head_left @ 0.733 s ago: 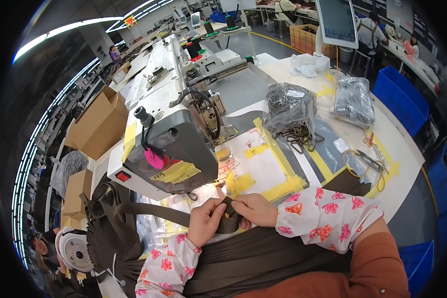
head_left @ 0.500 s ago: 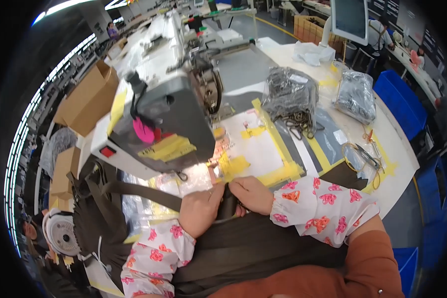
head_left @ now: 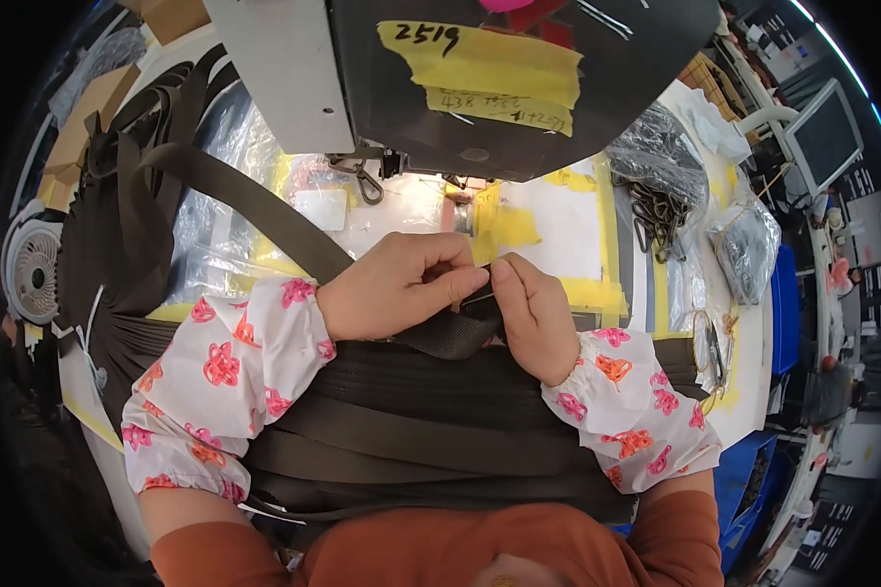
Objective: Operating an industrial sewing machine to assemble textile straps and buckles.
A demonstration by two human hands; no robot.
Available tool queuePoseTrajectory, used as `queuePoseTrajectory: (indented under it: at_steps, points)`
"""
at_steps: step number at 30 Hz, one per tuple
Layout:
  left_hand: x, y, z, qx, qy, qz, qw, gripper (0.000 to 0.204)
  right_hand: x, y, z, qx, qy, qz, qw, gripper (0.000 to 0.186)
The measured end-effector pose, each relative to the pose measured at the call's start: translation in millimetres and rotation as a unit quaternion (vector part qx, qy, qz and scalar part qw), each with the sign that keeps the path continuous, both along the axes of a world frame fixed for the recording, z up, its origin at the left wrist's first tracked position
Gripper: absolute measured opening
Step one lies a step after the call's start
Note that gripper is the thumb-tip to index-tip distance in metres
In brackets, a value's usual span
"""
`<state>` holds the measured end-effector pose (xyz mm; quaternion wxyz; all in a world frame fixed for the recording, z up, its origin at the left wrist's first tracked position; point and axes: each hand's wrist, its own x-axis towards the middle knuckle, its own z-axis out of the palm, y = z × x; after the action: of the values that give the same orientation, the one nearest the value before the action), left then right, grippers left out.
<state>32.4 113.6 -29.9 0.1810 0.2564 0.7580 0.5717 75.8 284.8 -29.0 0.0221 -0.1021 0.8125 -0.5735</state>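
My left hand [head_left: 406,279] and my right hand [head_left: 533,313] meet below the sewing machine head [head_left: 489,142], both closed on a dark olive webbing strap [head_left: 460,328], thumbs and fingertips at a short folded part. The strap runs up and left to a hanging bundle of webbing [head_left: 117,235]. More strips [head_left: 401,440] lie under my forearms. Just above my left hand a metal clip [head_left: 370,191] dangles from the machine, over a work surface with white sheets and yellow tape [head_left: 517,230].
Bagged metal rings [head_left: 661,220] and a clear plastic package [head_left: 749,254] sit to the right, with scissors [head_left: 707,352], a monitor [head_left: 817,132] and blue bins [head_left: 739,479] beyond. A fan [head_left: 37,279] and cardboard boxes [head_left: 83,122] stand at the left.
The view has tilted down and swung, so the machine now fills the top centre. Both hands remain on the strap, my left fingers now more curled over it.
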Motion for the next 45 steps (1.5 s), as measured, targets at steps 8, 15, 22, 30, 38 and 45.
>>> queuePoseTrajectory:
  at_steps: [8, 15, 22, 30, 38, 45]
  points:
    - [-0.5, -0.5, -4.6, 0.074, -0.061, -0.05, 0.994, 0.022, -0.9, 5.7, -1.9, 0.031, 0.051, 0.028, 0.998, 0.027]
    - [5.8, 0.1, 2.7, -0.057, 0.086, -0.022, 0.994, 0.015, -2.5, 11.6, -1.7, 0.023, 0.023, 0.04, 0.999, 0.023]
    - [-3.4, 2.0, 5.6, -0.02, 0.295, 0.034, 0.955, 0.012, -14.5, 11.4, -4.0, 0.021, -0.027, 0.011, 0.999, 0.021]
    - [1.7, -2.2, -9.8, -0.165, 0.36, 0.028, 0.918, 0.012, -51.5, 15.4, 18.5, -0.343, -0.324, 0.042, 0.881, 0.028]
    - [-23.0, -11.0, -8.1, -0.147, 0.539, 0.027, 0.829, 0.013, -48.2, 21.6, 9.5, -0.267, -0.413, 0.08, 0.867, 0.032]
    - [-33.9, -6.4, -16.3, -0.228, 0.579, 0.01, 0.783, 0.023, -36.8, 17.1, -10.5, -0.272, -0.152, 0.006, 0.95, 0.034]
